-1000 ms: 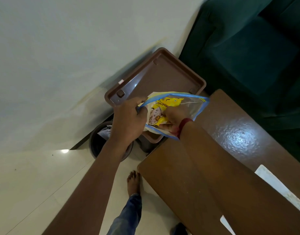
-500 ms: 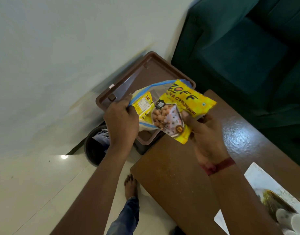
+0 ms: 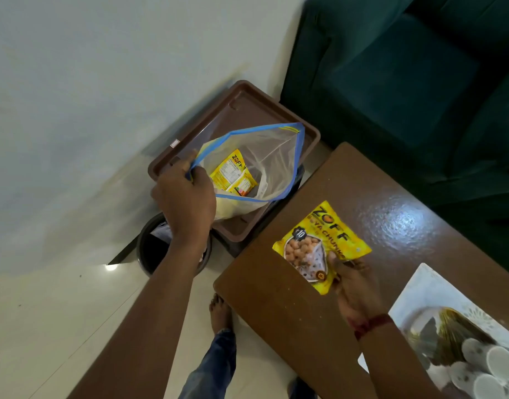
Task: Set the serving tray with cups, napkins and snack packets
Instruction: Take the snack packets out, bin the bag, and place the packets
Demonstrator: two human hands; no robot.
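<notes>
place: home living room | 1 o'clock: dark green sofa point(image 3: 405, 82) | centre-right: glossy wooden table point(image 3: 377, 197) | 7 o'clock: pale tiled floor point(image 3: 60, 312), bare foot point(image 3: 220, 312) | 9 o'clock: waste bin point(image 3: 152, 249)

The yellow snack packet point(image 3: 319, 243) is now out of the zip bag point(image 3: 256, 165). The right hand point(image 3: 354, 286) holds it over the wooden table point(image 3: 276, 312), away from the bag.

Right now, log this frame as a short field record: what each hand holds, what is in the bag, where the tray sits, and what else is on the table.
left hand: pinches the blue rim of the clear bag, holding it open
right hand: holds a yellow snack packet over the table
bag contents: more yellow packets
brown tray: under the bag, beside the table
white tray: on the table, holding cups
</notes>
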